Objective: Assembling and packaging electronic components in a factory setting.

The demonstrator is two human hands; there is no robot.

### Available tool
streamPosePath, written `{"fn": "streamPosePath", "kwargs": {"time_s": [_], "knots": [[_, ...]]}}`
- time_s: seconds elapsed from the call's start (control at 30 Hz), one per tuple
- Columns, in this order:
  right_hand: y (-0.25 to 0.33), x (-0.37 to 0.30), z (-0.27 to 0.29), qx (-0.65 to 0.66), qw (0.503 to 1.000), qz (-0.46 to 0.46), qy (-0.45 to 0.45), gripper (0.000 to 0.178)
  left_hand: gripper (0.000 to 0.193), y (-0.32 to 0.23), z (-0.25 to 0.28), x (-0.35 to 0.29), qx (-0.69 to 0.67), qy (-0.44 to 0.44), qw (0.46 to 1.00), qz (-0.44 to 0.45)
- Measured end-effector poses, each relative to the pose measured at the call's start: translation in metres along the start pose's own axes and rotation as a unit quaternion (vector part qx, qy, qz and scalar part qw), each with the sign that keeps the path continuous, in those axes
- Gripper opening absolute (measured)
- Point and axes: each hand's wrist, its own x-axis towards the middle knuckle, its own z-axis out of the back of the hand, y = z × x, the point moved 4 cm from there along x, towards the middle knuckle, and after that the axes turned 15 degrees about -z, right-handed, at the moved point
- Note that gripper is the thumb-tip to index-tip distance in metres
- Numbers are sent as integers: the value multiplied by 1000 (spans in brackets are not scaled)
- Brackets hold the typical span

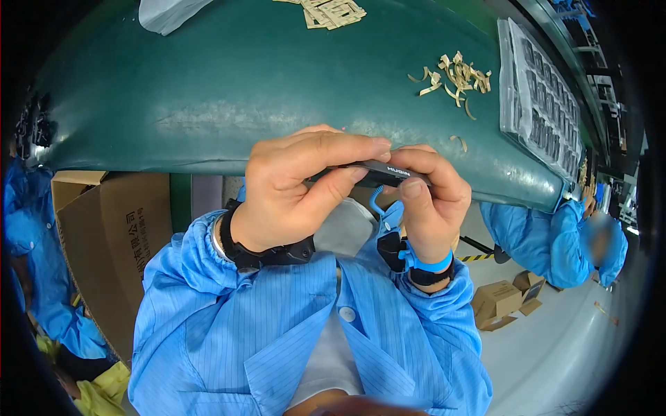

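Note:
A slim black plastic piece (383, 168) with small pale lettering is held between both hands, just in front of the table's near edge. My left hand (291, 180) pinches its left end between thumb and fingers. The thumb and forefinger of my right hand (436, 191) grip its right end. Much of the piece is covered by my fingers, so its exact kind cannot be made out. A blue strap (431, 265) with a coiled blue cord circles my right wrist, and dark bands sit on both wrists.
Curled tan strips (458, 80) lie on the green table (291, 90). Flat tan strips (331, 12) are at its far edge. A clear tray (541, 97) of dark parts stands at the right. A cardboard box (118, 243) is at left; co-workers in blue sit on both sides.

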Motion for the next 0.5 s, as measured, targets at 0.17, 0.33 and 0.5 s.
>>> {"fn": "streamPosePath", "kwargs": {"time_s": [0.17,0.33,0.5], "knots": [[-1,1,1,-11,1000,15,1,20,27,1,-1,-2,7,0,1000,-2],[0,0,3,38,999,-18,-21,23,26,8,-10,-4,-121,-88,978,147],[-8,5,1,-52,987,-132,-72,27,19,11,-16,-5,-158,-148,953,210]]}}
